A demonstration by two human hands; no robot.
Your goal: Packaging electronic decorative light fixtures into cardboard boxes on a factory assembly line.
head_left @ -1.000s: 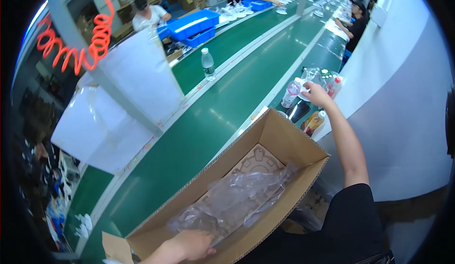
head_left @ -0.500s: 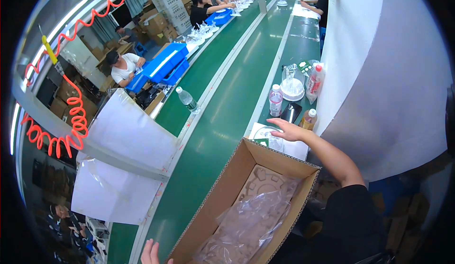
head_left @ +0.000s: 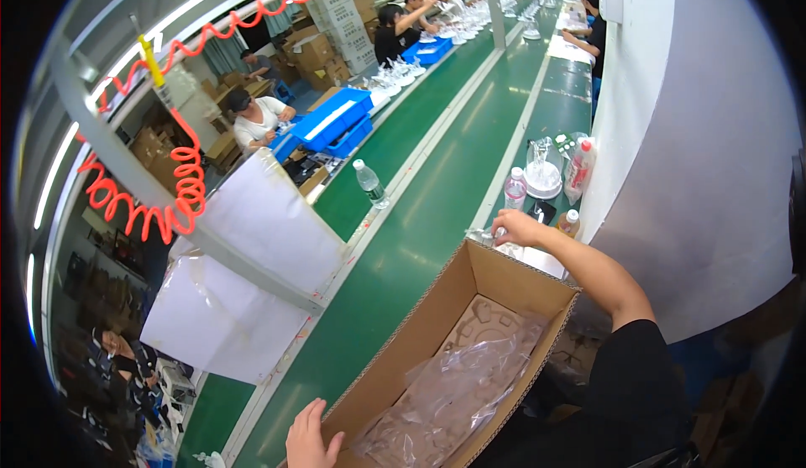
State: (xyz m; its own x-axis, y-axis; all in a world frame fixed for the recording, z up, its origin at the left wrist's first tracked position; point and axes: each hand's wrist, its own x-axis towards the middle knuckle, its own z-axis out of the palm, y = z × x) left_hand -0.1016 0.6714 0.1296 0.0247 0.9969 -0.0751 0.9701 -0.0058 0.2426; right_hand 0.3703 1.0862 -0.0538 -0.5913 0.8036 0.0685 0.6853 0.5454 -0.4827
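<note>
Where the long, open-topped brown cardboard box (head_left: 520,279) sits slantwise at the lower middle of my head view, I can see a moulded brown insert (head_left: 489,318) on its bottom, partly covered by crumpled clear plastic film (head_left: 453,392). I have the left hand (head_left: 311,436) at the box's near left end, open, its fingers spread and its thumb towards the cardboard; whether it touches the rim, I cannot tell. I have the right hand (head_left: 516,228) just beyond the far end, fingers bent downward over something clear and shiny (head_left: 480,235); from here I cannot tell whether they grip it. Close to that hand I make out a white sheet (head_left: 541,260), a clear bottle with a pink label (head_left: 515,189), a white round base under a clear cover (head_left: 543,181) and a red-capped bottle (head_left: 579,170). Across the long green tabletop (head_left: 411,233), I see a clear water bottle (head_left: 369,184) standing, with stacked blue plastic trays (head_left: 334,118) farther off
</note>
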